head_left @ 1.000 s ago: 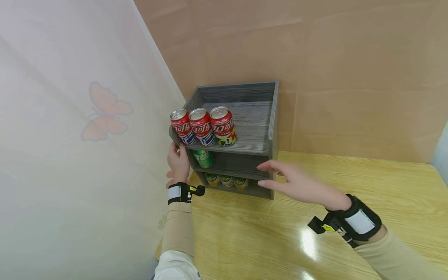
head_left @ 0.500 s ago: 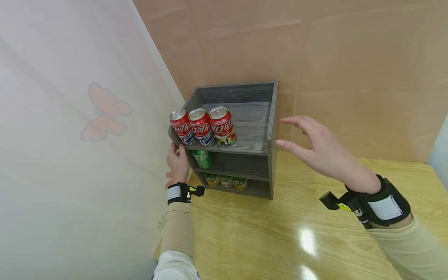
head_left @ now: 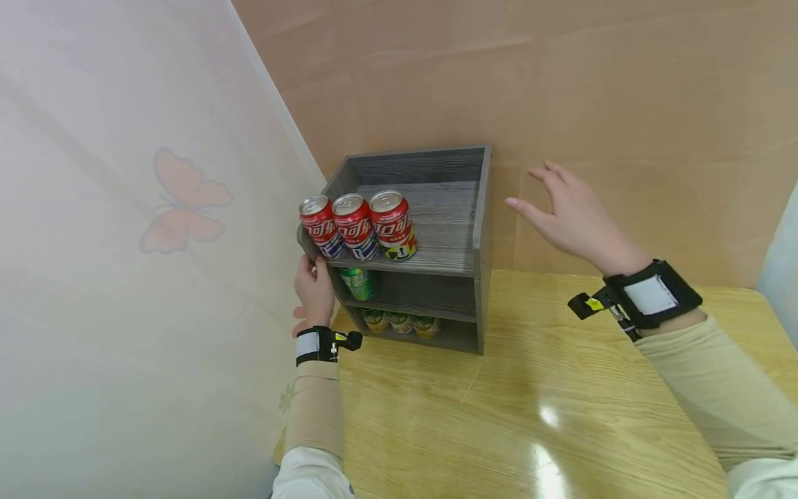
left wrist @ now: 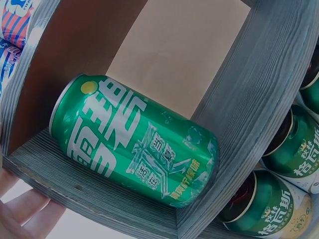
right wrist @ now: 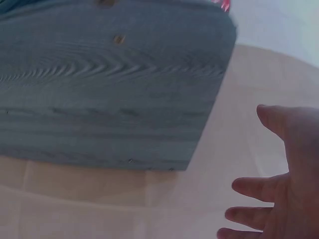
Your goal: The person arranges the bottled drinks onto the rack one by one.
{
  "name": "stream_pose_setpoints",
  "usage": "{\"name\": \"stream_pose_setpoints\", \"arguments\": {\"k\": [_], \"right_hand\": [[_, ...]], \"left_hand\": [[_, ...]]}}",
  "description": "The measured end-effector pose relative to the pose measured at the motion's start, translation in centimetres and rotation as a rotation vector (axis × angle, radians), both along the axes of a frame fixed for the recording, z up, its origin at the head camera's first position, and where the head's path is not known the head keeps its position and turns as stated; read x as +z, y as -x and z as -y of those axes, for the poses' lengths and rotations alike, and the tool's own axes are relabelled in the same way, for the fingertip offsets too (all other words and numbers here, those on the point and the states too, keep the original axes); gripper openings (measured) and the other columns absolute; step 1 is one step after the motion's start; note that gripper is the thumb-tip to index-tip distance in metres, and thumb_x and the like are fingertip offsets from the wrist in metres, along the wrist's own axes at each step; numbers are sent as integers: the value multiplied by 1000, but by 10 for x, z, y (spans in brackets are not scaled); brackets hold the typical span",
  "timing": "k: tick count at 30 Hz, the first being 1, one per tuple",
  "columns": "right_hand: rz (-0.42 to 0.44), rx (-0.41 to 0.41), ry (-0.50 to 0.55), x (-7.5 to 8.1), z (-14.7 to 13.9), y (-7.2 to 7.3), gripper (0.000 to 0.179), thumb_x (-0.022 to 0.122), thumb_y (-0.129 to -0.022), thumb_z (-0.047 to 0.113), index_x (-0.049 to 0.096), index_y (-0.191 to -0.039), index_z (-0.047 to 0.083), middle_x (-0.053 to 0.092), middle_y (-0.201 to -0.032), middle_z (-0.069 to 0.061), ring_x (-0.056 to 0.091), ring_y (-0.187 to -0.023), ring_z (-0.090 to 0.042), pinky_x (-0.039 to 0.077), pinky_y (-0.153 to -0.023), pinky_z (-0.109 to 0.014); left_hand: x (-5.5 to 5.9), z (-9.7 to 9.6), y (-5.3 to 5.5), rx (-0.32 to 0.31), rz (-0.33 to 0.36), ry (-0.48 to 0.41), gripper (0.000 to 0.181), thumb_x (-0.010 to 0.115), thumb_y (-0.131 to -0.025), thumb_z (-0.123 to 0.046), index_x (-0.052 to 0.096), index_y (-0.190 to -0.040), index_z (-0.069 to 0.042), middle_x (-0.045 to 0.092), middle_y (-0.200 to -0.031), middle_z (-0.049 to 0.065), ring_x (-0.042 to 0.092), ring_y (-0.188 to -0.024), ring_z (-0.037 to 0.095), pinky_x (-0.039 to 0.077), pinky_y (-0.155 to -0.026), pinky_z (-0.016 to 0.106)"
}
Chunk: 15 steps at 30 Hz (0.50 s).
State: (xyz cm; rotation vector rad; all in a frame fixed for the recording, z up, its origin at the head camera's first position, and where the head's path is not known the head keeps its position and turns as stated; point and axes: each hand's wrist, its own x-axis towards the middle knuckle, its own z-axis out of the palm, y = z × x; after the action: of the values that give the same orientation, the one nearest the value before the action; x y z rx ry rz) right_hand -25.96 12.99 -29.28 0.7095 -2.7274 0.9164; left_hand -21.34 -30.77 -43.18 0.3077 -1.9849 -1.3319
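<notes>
A grey wood-grain shelf unit (head_left: pixel 440 267) stands against the backdrop. My left hand (head_left: pixel 316 294) grips the front edge of its left side panel, below the top level. Three red cola cans (head_left: pixel 393 225) stand in a row on the top level. A green soda can (left wrist: pixel 134 142) is on the middle level at the left. Green-and-gold cans (left wrist: pixel 271 206) occupy the bottom level. To the right of the unit, my right hand (head_left: pixel 570 215) hovers apart from it, fingers spread and thumb out, holding nothing. In the right wrist view, the unit's side panel (right wrist: pixel 109 89) lies beyond that hand.
A glossy wooden table (head_left: pixel 436 416) carries the unit. Close on the left rises a pale wall (head_left: pixel 125 346) with a butterfly print (head_left: pixel 183 201). Brown sheeting (head_left: pixel 654 138) covers the back.
My right hand has moved from the unit's front right side out to the right, then up and back alongside it. The left hand keeps its place on the side panel.
</notes>
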Motion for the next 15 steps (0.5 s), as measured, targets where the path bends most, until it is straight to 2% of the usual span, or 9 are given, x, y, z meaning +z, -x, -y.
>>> {"name": "stream_pose_setpoints", "arguments": {"k": [5,9,12,15], "right_hand": [[28,-47,-61,-7,-4,31,88,42,-103,59,19,-159,-5,5,-164,-31,8,-149,-49,9,-118,-62],[57,-72,-131,-11,-6,50,90,37,-104,62,12,-161,-3,-3,-163,-32,0,-149,-49,4,-118,-61],[75,-87,-178,-14,-9,59,90,33,-104,62,9,-161,-2,-7,-162,-33,-5,-148,-51,0,-117,-63],[84,-99,-219,-17,-11,66,90,30,-103,64,9,-161,-2,-8,-161,-35,-8,-147,-53,-2,-116,-65]], "left_hand": [[0,1,0,-8,-4,16,34,49,-108,-28,63,-134,-10,66,-127,4,63,-114,13,52,-96,38],[2,2,-2,-7,2,27,35,49,-109,-29,61,-135,-9,65,-130,5,62,-116,15,52,-96,40],[5,3,-3,-1,10,29,39,49,-109,-30,54,-143,-12,61,-138,5,61,-120,19,51,-98,41],[10,1,-6,31,-8,48,48,47,-109,-31,42,-154,-15,50,-151,3,53,-131,22,44,-106,41]]}}
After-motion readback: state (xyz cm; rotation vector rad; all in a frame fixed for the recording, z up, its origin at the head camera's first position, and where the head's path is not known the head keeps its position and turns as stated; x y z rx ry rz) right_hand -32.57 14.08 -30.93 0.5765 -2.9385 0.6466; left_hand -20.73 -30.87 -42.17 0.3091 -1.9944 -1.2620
